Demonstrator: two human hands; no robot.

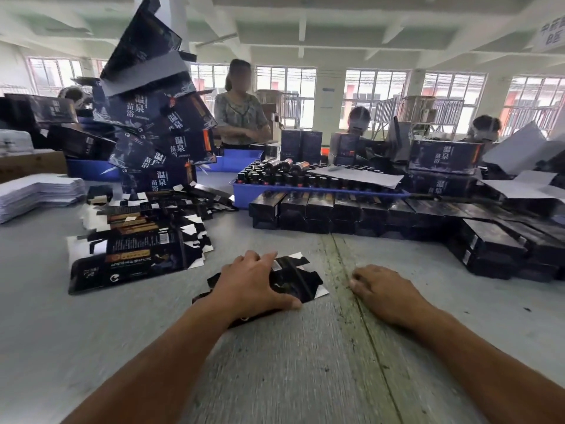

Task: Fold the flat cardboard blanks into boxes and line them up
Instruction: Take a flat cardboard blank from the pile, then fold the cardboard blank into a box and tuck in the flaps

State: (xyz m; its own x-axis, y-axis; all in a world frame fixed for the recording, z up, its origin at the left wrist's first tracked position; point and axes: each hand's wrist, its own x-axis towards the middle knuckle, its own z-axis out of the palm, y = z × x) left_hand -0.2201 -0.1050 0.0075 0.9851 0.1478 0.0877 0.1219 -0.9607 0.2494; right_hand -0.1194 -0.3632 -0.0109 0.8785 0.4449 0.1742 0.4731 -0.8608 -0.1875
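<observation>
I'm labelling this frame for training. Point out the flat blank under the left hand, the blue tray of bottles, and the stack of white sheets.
flat blank (301, 278), head view, its dark printed face right of the hand.
blue tray (241, 195), head view, its front wall.
white sheets (39, 194), head view, stack's top.

A flat black blank (293, 278) lies on the grey table under the left hand (249, 283), its printed side up, white flap edges showing at its far and right corners, its near end hidden by the wrist; just beyond and to the left of that hand a loose, fanned heap of flat blanks (137, 240) spreads in black, with orange bands, barcodes and white flap undersides; beyond the right hand (386, 293) folded black boxes (333, 208) lie on their sides in a row two layers high, touching one another, the line bending nearer at the far right of that hand
</observation>
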